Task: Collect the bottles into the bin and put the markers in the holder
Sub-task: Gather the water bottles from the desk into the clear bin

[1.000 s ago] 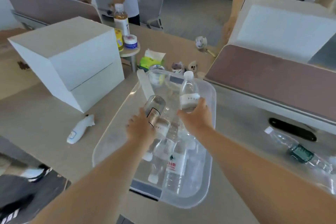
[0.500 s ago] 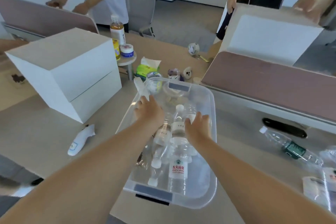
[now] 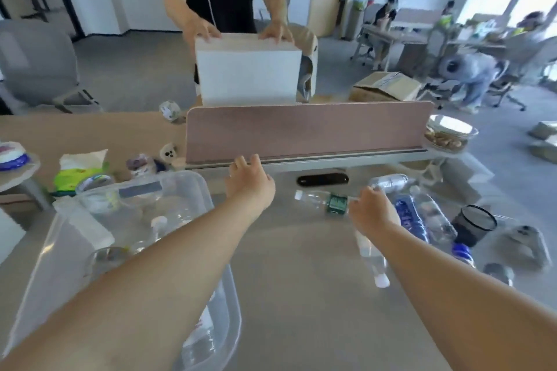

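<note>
Mostly the see-through bin (image 3: 193, 187) is blurry, and the left arm covers part of it, so the bottles inside are hard to count. Left hand (image 3: 248, 181) hangs open and empty beside the bin. Right hand (image 3: 372, 209) reaches over the green-label bottle (image 3: 324, 200) lying on the table (image 3: 301, 265); I cannot tell if it grips.

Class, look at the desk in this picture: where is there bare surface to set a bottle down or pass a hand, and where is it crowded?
Free: the desk between the clear bin and the right hand, reaching the near edge. Crowded: the right side, where loose bottles lie beside the mesh holder, and behind the bin, with tissues and small items.
</note>
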`<act>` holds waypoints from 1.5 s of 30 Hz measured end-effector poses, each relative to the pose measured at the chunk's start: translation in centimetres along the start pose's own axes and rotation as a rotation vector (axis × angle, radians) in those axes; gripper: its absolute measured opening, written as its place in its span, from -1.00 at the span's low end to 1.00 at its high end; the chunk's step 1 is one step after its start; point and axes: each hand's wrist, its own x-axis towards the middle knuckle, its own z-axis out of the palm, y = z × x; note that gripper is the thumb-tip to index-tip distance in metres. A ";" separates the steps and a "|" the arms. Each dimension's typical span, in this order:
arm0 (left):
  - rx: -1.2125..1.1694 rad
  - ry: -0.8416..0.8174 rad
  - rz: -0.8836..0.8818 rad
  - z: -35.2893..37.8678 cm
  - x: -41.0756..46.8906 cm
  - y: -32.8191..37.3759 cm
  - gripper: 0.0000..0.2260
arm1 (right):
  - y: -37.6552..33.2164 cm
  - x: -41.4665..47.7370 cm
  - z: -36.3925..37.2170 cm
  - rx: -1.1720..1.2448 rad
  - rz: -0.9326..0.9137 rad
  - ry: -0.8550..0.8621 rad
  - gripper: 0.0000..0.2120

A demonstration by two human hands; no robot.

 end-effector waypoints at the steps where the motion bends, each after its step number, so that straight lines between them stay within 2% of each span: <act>1: -0.004 -0.024 0.038 1.5 -0.2 1.7 -0.57 | 2.4 0.1 -0.7 -0.022 0.050 0.001 -0.70; 3: 0.001 -0.093 0.094 4.5 -0.6 4.8 -0.55 | 6.9 0.3 -2.1 -0.043 0.181 0.001 -0.71; 6: 0.010 -0.184 0.151 8.9 -1.3 8.2 -0.52 | 12.5 0.8 -3.0 -0.061 0.283 0.014 -0.74; 10: 0.030 -0.255 0.171 13.4 -1.3 10.8 -0.55 | 16.8 2.7 -2.0 -0.048 0.332 -0.015 -0.75; 20: 0.140 -0.306 0.075 19.7 4.0 11.6 -0.55 | 14.9 8.8 7.8 0.074 0.201 -0.250 -0.57; 25: 0.175 -0.324 0.095 21.5 7.6 11.9 -0.42 | 15.0 9.8 12.4 0.091 0.298 -0.367 -0.50; 30: 0.256 -0.384 0.160 22.5 10.5 12.4 -0.28 | 15.9 11.0 10.1 0.257 0.282 -0.216 -0.51; 33: 0.265 -0.408 0.193 23.3 11.9 13.9 -0.21 | 17.3 12.5 7.3 0.289 0.207 -0.115 -0.53; 37: 0.366 -0.503 0.274 25.5 12.2 16.0 -0.11 | 19.3 14.5 4.8 0.333 0.217 -0.002 -0.56; 39: 0.424 -0.577 0.252 27.4 11.5 15.4 -0.18 | 20.1 14.8 4.5 0.320 0.219 0.018 -0.54; 42: 0.382 -0.498 0.169 28.6 9.8 13.2 -0.48 | 20.6 14.8 4.9 0.299 0.195 0.001 -0.54; 45: 0.225 -0.451 0.092 27.1 8.7 11.6 -0.56 | 19.9 14.0 5.0 0.298 0.197 -0.030 -0.58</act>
